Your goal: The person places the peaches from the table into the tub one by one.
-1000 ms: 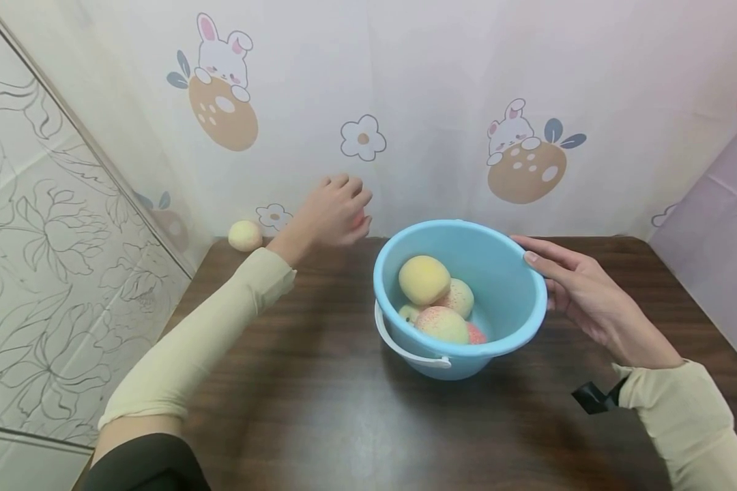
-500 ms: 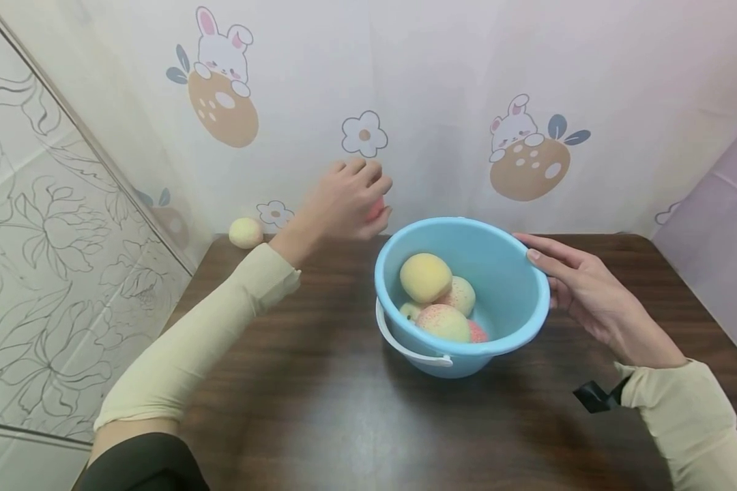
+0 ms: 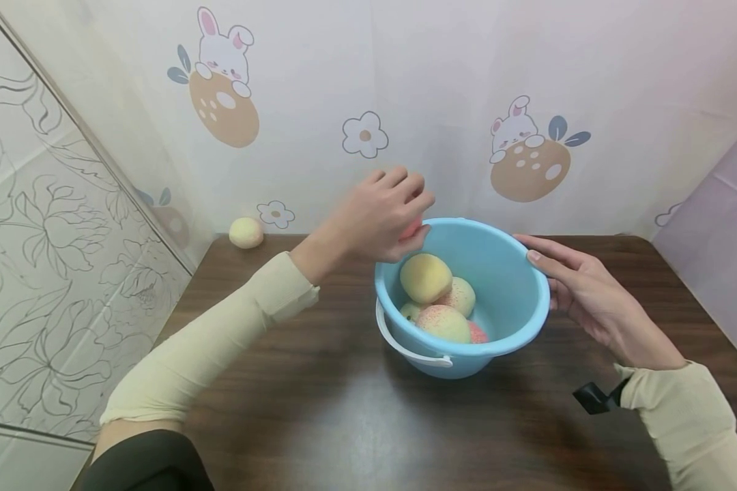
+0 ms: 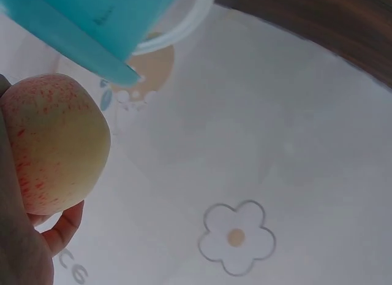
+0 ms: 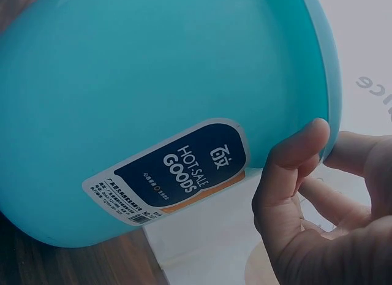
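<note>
My left hand [image 3: 382, 217] grips a pale yellow peach [image 4: 61, 144] speckled with red, at the back-left rim of a light blue bucket [image 3: 503, 300]. In the head view the fingers cover most of that peach. With thumb and fingers my right hand [image 3: 580, 286] holds the bucket's right rim; the right wrist view shows the thumb [image 5: 300, 147] by the rim, near a printed label [image 5: 184, 168]. Inside the bucket lie several peaches, among them a yellow one [image 3: 426, 278] on top and a speckled one [image 3: 443, 323] in front. The bucket tilts toward me.
Another pale peach [image 3: 246, 233] sits at the table's back-left corner. The bucket's white handle [image 3: 405, 351] hangs down its front left. A curtain with rabbit prints [image 3: 430, 82] closes off the back of the dark wooden table [image 3: 319, 402]; a flower-patterned panel [image 3: 55, 225] stands at left.
My left hand has moved right with the peach, from beside the bucket to its back-left rim. The right hand keeps its hold, and the bucket has stayed nearly in place.
</note>
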Motion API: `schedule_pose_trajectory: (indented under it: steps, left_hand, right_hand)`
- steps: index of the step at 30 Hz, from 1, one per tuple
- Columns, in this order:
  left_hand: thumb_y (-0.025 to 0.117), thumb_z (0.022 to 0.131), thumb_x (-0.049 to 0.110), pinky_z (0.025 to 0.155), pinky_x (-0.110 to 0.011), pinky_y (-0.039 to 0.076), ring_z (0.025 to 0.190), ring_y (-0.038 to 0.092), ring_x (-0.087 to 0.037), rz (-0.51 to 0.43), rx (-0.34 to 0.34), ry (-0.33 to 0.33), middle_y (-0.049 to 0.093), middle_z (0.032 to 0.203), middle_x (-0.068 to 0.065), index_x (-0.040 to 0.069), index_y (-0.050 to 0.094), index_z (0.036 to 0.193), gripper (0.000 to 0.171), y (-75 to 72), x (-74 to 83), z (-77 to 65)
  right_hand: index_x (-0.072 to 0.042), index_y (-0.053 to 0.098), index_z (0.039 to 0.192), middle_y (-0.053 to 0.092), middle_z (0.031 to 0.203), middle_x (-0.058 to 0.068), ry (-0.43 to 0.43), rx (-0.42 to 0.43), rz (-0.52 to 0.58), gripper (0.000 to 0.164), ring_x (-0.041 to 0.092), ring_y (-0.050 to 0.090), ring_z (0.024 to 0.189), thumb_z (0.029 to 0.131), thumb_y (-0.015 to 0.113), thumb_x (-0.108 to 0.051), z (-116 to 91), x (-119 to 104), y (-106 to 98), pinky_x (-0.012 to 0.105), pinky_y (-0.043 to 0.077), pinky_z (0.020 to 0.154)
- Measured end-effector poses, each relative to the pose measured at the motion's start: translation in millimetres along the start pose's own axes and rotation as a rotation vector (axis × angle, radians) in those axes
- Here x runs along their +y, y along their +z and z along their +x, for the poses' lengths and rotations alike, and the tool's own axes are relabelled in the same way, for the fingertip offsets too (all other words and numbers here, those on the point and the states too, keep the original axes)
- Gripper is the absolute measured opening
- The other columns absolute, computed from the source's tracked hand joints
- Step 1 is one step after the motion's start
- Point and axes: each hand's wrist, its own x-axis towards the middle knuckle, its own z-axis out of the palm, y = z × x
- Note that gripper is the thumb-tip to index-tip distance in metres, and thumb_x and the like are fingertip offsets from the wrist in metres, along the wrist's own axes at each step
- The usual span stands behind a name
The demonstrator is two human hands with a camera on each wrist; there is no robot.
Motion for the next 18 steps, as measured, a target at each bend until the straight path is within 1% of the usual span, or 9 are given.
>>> schedule_pose_trajectory:
  steps: [3,9,13,18]
  left_hand:
    - [0.054,0.097,0.037,0.075,-0.038,0.051,0.093,0.060,-0.027,-0.005,-0.013,0.021,0.066,0.103,-0.008,0.011,0.069,0.108,0.031,-0.1,6.6,4.3]
    - [0.051,0.100,0.036,0.076,-0.036,0.049,0.094,0.058,-0.025,-0.052,-0.079,0.048,0.064,0.102,-0.006,0.012,0.067,0.107,0.029,1.1,19.9,11.0]
    - [0.050,0.101,0.036,0.077,-0.036,0.049,0.093,0.057,-0.024,-0.075,-0.115,0.074,0.063,0.101,-0.006,0.012,0.066,0.108,0.030,1.6,28.6,18.1]
    - [0.048,0.103,0.037,0.079,-0.036,0.048,0.095,0.057,-0.023,-0.102,-0.190,0.123,0.064,0.105,-0.003,0.014,0.065,0.112,0.031,3.0,39.4,27.5]
  right_hand:
    - [-0.021,0.058,0.148,0.077,0.114,-0.001,-0.003,-0.002,0.000,0.041,0.022,0.078,0.078,0.108,0.055,-0.014,0.1,0.2,0.4,0.038,0.065,0.068]
    - [-0.022,0.057,0.148,0.077,0.116,-0.003,0.006,-0.004,-0.003,0.041,0.022,0.079,0.080,0.108,0.055,-0.015,0.3,0.4,0.6,0.038,0.065,0.070]
    - [-0.022,0.057,0.148,0.077,0.116,-0.003,0.009,0.002,-0.012,0.041,0.021,0.079,0.081,0.108,0.055,-0.016,0.4,0.0,0.2,0.038,0.065,0.069]
    - [-0.023,0.056,0.149,0.076,0.118,-0.005,0.011,0.003,-0.018,0.041,0.021,0.080,0.083,0.108,0.054,-0.017,0.5,0.8,-0.3,0.038,0.065,0.070]
